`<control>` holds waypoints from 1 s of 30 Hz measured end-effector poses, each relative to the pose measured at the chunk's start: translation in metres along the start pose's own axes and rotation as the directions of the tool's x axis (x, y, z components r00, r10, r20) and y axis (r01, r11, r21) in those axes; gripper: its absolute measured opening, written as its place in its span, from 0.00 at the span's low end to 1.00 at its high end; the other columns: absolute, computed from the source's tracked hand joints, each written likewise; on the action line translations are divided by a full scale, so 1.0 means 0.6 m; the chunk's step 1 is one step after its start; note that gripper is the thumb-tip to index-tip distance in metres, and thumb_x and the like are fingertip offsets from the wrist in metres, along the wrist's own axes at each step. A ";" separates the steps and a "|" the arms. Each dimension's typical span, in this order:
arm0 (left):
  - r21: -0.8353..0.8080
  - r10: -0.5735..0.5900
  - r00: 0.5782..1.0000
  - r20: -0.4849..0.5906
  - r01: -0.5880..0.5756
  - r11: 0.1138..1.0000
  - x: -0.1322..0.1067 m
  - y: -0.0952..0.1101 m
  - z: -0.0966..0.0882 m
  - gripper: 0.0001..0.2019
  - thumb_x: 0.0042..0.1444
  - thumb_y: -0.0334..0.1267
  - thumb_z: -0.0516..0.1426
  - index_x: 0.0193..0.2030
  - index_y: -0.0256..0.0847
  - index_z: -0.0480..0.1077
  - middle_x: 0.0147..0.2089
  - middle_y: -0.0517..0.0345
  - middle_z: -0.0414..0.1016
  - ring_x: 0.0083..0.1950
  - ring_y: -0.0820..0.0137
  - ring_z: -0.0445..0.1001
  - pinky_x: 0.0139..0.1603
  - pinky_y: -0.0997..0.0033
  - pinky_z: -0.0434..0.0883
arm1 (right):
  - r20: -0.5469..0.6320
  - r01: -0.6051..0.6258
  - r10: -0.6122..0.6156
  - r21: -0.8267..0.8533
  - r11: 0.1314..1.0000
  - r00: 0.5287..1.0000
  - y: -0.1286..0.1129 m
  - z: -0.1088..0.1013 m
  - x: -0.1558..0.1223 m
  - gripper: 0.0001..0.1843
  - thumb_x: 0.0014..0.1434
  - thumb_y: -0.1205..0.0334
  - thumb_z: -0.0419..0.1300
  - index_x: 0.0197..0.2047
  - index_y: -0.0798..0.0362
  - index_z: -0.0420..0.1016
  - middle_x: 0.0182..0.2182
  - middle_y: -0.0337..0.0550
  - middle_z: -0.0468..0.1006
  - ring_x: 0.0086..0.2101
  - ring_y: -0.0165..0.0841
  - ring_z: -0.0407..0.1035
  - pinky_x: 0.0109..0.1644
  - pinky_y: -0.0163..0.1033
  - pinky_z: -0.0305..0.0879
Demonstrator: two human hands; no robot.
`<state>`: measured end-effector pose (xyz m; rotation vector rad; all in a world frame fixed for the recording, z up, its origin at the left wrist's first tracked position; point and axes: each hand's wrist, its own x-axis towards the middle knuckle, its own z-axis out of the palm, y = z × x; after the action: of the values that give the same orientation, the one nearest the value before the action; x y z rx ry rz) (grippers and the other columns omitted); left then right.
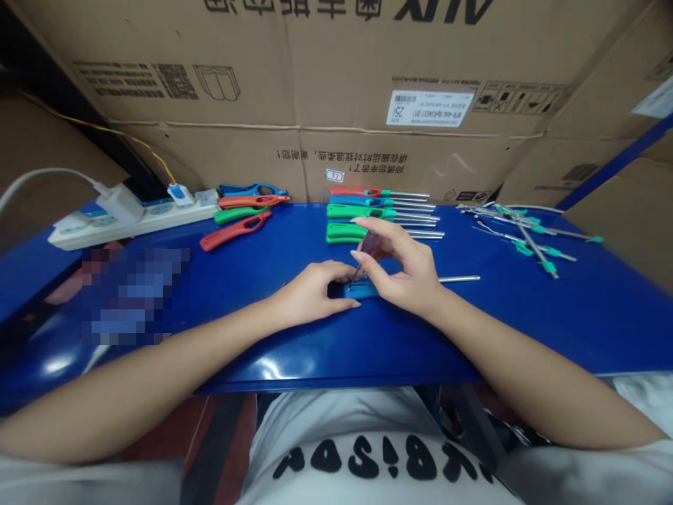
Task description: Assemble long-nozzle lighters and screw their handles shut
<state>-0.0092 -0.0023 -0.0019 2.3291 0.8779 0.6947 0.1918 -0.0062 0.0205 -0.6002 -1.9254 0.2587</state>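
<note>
blue lighter (360, 290) on desk (526, 315), judged unfinished | left hand (315, 293) pinching its end, right hand (409, 275) gripping screwdriver (370, 243), tip apparently touching it | rodded lighters (347, 212) beyond it look done | remaining: rodless handles (226, 236) left, loose rods (535, 247) right of it

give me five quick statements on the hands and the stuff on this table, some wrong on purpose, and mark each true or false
1. The right hand holds a screwdriver. True.
2. The handle between the hands is red. False: that handle is blue.
3. Loose metal rods with green parts lie at the table's right. True.
4. The left hand is on the power strip. False: the left hand is at the blue handle.
5. The white power strip is at the table's left. True.
</note>
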 end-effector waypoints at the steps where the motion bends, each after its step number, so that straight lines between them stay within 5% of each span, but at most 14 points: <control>1: 0.000 0.007 1.000 0.002 -0.007 1.000 0.000 0.000 0.000 0.17 0.55 0.38 0.69 0.50 0.39 0.76 0.47 0.54 0.81 0.48 0.62 0.79 0.52 0.62 0.74 | 0.003 0.003 -0.003 0.003 1.000 1.000 -0.001 0.000 0.000 0.22 0.68 0.63 0.60 0.64 0.48 0.68 0.47 0.45 0.82 0.34 0.32 0.78 0.42 0.41 0.81; 11: 0.019 0.050 0.998 0.032 -0.051 0.999 0.000 0.006 -0.004 0.13 0.57 0.38 0.67 0.48 0.40 0.75 0.46 0.54 0.80 0.48 0.62 0.78 0.51 0.63 0.73 | 0.071 0.053 -0.050 -0.032 0.998 0.996 -0.006 -0.007 0.003 0.23 0.67 0.66 0.58 0.64 0.47 0.68 0.46 0.43 0.81 0.39 0.32 0.77 0.42 0.39 0.80; 18: -0.007 0.088 0.996 0.001 -0.088 0.996 0.000 0.002 -0.003 0.13 0.55 0.35 0.68 0.46 0.40 0.73 0.42 0.58 0.78 0.44 0.65 0.77 0.47 0.66 0.73 | 0.247 -0.058 0.050 0.027 0.998 0.968 -0.001 -0.014 0.008 0.28 0.70 0.63 0.54 0.71 0.47 0.57 0.47 0.45 0.79 0.38 0.32 0.77 0.42 0.40 0.79; 25: -0.007 0.112 0.994 -0.005 -0.112 0.994 0.000 0.004 0.000 0.13 0.55 0.36 0.68 0.45 0.39 0.72 0.44 0.56 0.79 0.44 0.65 0.77 0.49 0.66 0.73 | 0.162 0.061 -0.021 -0.249 0.967 0.987 0.002 -0.018 0.012 0.21 0.66 0.56 0.63 0.61 0.49 0.69 0.35 0.40 0.80 0.34 0.34 0.76 0.43 0.41 0.76; 30: -0.025 0.077 0.996 0.049 -0.076 0.997 0.001 0.010 -0.003 0.11 0.58 0.39 0.67 0.45 0.41 0.73 0.44 0.57 0.79 0.47 0.64 0.77 0.52 0.64 0.72 | 0.161 0.027 -0.010 -0.109 0.994 0.987 -0.005 -0.016 0.016 0.21 0.73 0.62 0.49 0.66 0.50 0.65 0.50 0.48 0.80 0.46 0.35 0.77 0.50 0.42 0.76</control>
<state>-0.0076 -0.0051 0.0032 2.3595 0.7590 0.6718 0.1966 -0.0045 0.0332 -0.6511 -2.1103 0.1937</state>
